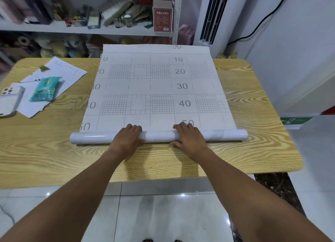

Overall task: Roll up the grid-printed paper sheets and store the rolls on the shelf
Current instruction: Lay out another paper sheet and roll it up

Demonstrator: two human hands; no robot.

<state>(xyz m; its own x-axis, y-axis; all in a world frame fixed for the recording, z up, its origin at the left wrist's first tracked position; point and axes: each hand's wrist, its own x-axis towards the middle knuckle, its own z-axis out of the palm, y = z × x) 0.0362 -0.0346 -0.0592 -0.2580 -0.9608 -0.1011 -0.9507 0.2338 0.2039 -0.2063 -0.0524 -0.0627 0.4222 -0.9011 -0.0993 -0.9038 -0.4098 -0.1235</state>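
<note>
Both hands press down on a partly rolled sheet at the near side of a wooden table: the left hand (129, 137) lies draped over the roll (157, 135) left of its middle, fingers curled over the top and thumb tucked against the near side, while the right hand (188, 137) grips it the same way just right of centre. Neither hand is fully closed; each wraps loosely around the tube, palm on top.

Glossy and pale, the roll lies crosswise in front of the person, its ends reaching well past both hands. From its far side the unrolled grid-printed paper sheet (155, 84) stretches flat across the table (253, 133) toward the back edge, where its far end overhangs. Blocks of fine grid and the printed numbers 10, 20, 30, 40 and 50 mark its surface; the right fingers partly cover the nearest 50.

Left of the sheet, well apart from it, a teal packet (45, 89) rests on loose white papers (59, 75), with a white phone (10, 101) just beside them at the table's left edge.

Behind the table, a white shelf (76, 29) is crowded with blurred clutter, including a tall red carton (162, 19) standing at its right end. A black cable (261, 24) runs down the white wall to the right. Pale glossy floor tiles (163, 214) show below the forearms.
</note>
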